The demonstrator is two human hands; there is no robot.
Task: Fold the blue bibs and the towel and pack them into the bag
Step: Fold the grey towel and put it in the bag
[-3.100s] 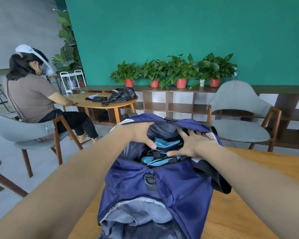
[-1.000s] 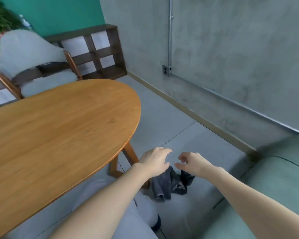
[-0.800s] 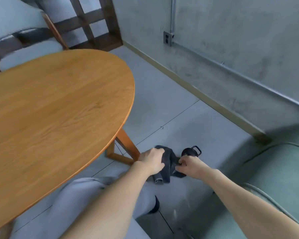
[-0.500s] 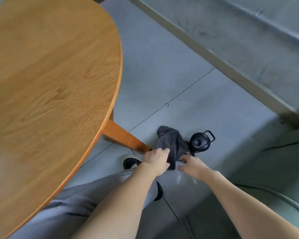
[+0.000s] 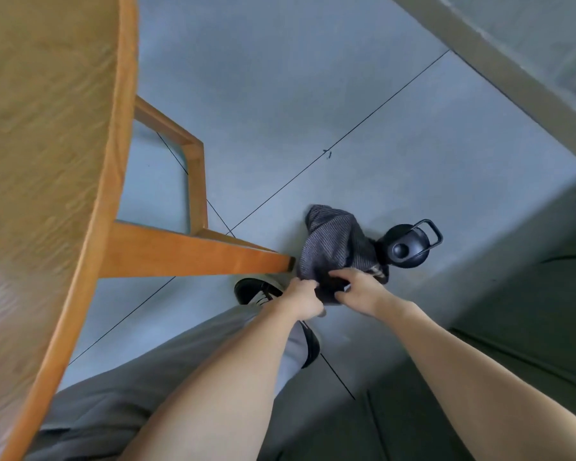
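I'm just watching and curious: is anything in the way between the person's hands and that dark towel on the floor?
Nothing visible is. Both the left hand and right hand already grip the towel at its near edge. A black bottle stands right against its far side, and the table leg ends just left of it.

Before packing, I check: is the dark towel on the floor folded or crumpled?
Crumpled: the towel lies bunched, both hands gripping its near edge.

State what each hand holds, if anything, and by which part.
Both the left hand and the right hand grip the dark grey striped towel at its near edge, on the floor.
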